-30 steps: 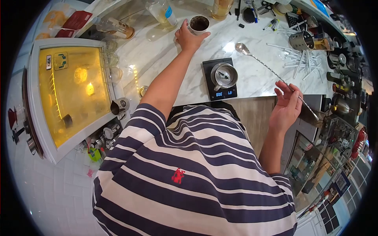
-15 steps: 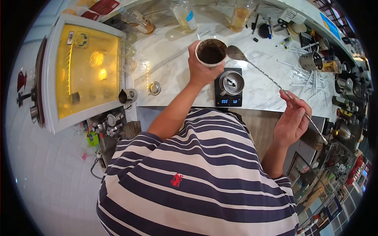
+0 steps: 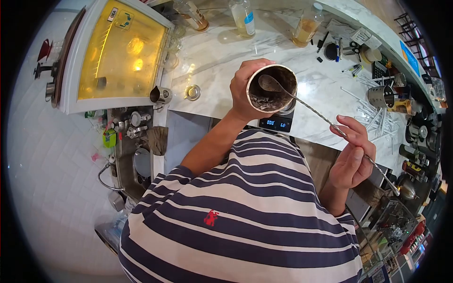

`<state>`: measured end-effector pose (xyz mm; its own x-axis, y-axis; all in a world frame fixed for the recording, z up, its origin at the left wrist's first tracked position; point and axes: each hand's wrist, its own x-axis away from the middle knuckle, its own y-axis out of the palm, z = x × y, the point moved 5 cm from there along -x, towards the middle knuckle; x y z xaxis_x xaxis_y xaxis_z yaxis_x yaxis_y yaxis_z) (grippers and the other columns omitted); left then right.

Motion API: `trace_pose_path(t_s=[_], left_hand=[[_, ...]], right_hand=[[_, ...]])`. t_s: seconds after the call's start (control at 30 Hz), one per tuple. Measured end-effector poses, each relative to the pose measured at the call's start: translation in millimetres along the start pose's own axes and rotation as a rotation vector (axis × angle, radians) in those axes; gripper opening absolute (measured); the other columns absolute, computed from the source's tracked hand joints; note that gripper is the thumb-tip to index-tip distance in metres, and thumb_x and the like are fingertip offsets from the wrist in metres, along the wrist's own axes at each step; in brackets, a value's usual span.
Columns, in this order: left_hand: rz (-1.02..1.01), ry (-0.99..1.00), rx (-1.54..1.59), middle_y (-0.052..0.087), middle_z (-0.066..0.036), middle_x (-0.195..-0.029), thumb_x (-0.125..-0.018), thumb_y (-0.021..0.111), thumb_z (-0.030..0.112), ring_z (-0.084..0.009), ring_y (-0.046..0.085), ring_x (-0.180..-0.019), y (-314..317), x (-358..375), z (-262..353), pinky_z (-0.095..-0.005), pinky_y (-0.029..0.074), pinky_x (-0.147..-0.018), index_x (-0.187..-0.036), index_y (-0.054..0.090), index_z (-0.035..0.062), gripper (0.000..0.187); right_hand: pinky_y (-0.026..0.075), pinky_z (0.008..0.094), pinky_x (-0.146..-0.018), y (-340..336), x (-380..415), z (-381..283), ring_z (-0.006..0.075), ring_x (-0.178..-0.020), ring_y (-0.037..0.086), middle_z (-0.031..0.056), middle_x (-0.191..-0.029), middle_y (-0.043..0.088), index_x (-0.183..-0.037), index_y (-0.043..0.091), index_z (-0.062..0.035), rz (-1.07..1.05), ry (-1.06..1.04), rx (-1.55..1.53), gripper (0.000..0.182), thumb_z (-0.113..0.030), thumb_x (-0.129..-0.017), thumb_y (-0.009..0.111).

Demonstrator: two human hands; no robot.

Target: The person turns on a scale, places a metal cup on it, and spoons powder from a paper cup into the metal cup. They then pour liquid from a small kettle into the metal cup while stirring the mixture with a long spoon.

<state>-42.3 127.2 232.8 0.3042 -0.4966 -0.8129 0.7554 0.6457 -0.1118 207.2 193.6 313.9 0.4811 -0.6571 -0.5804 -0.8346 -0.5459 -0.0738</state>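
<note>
My left hand (image 3: 241, 89) is wrapped round a pale-rimmed cup (image 3: 272, 102), tipped so that its mouth faces me. Dark brown, powdery-looking matter coats the inside of the cup. A long bar spoon (image 3: 314, 113) with a twisted metal stem is pinched in the fingers of my right hand (image 3: 351, 160). Its bowl lies within the cup's mouth, and its thin end points down to the right. Beneath the cup a black scale (image 3: 276, 124) with lit blue digits stands at the counter's front edge, mostly hidden.
Several bottles (image 3: 242, 19) line the back of the marble counter (image 3: 212, 56). At the left stand a metal pitcher (image 3: 161, 95), a small round metal piece (image 3: 193, 92) and a yellow-lit cabinet (image 3: 122, 52). Loose white straws (image 3: 377, 118) lie at the right beside a metal canister (image 3: 380, 96).
The spoon's bowl has gone from beside the cup to inside its mouth. My left hand has brought the cup nearer and tipped it towards me, over the scale. The view has shifted.
</note>
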Motion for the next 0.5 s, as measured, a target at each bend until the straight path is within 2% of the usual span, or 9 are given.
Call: trace_pose_path(t_s=[0.03,0.07,0.13,0.23,0.37,0.43,0.5], left_hand=[[-0.006,-0.044,-0.039,0.065,-0.022,-0.121,-0.061,0.100,0.019,-0.0301,0.069,-0.110,1.1,-1.2,5.2,-0.0399,0.057,-0.096,-0.134,0.048,-0.0006,0.091],[-0.005,-0.038,-0.052,0.066,-0.022,-0.120,-0.061,0.100,0.020,-0.0305,0.069,-0.109,3.2,-1.6,9.2,-0.0400,0.058,-0.095,-0.132,0.051,-0.0008,0.089],[0.000,-0.025,-0.077,0.067,-0.022,-0.119,-0.061,0.102,0.021,-0.0314,0.070,-0.107,9.2,-1.8,14.5,-0.0404,0.058,-0.093,-0.128,0.056,-0.0011,0.084],[0.037,0.012,-0.119,0.070,-0.018,-0.111,-0.061,0.102,0.021,-0.0325,0.070,-0.101,18.0,-2.0,22.9,-0.0402,0.057,-0.087,-0.128,0.052,0.0052,0.085],[0.003,0.024,-0.157,0.071,-0.017,-0.109,-0.064,0.101,0.023,-0.0320,0.070,-0.098,28.9,0.1,34.5,-0.0403,0.056,-0.085,-0.126,0.054,0.0052,0.080],[0.005,0.068,-0.162,0.071,-0.017,-0.108,-0.065,0.100,0.023,-0.0316,0.070,-0.097,34.2,1.9,39.9,-0.0403,0.055,-0.084,-0.126,0.054,0.0053,0.079],[-0.046,0.063,-0.156,0.069,-0.022,-0.115,-0.066,0.100,0.022,-0.0336,0.069,-0.105,35.3,6.0,43.2,-0.0413,0.057,-0.090,-0.130,0.051,0.0046,0.083]], right_hand=[[0.066,0.0446,-0.083,-3.2,-0.5,0.0,0.0449,-0.111,0.067,0.0418,-0.116,0.062,-0.119,0.056,0.0063,-0.024,-0.013,0.007,0.032,-0.016,-0.112,0.035],[0.066,0.0444,-0.083,-6.8,-0.8,-0.7,0.0448,-0.111,0.067,0.0422,-0.116,0.062,-0.118,0.056,0.0063,-0.047,-0.025,0.015,0.031,-0.016,-0.111,0.035],[0.063,0.0495,-0.088,-15.2,-1.5,-3.6,0.0441,-0.110,0.068,0.0391,-0.113,0.065,-0.116,0.057,0.0048,-0.075,-0.053,0.082,0.030,-0.016,-0.111,0.036],[0.055,0.0576,-0.097,-28.3,-5.9,-11.3,0.0433,-0.108,0.069,0.0326,-0.105,0.070,-0.114,0.057,0.0020,-0.148,-0.136,0.186,0.029,-0.017,-0.110,0.036],[0.043,0.0646,-0.107,-38.7,-4.0,-14.0,0.0427,-0.106,0.070,0.0244,-0.094,0.075,-0.114,0.057,-0.0009,-0.182,-0.161,0.242,0.028,-0.019,-0.110,0.036],[0.043,0.0653,-0.106,-43.1,-1.7,-12.9,0.0426,-0.105,0.071,0.0251,-0.095,0.075,-0.113,0.057,-0.0010,-0.174,-0.169,0.224,0.028,-0.019,-0.110,0.036],[0.043,0.0660,-0.106,-45.7,-1.5,-16.9,0.0417,-0.104,0.071,0.0256,-0.094,0.075,-0.112,0.057,-0.0018,-0.175,-0.173,0.222,0.027,-0.019,-0.110,0.036]])
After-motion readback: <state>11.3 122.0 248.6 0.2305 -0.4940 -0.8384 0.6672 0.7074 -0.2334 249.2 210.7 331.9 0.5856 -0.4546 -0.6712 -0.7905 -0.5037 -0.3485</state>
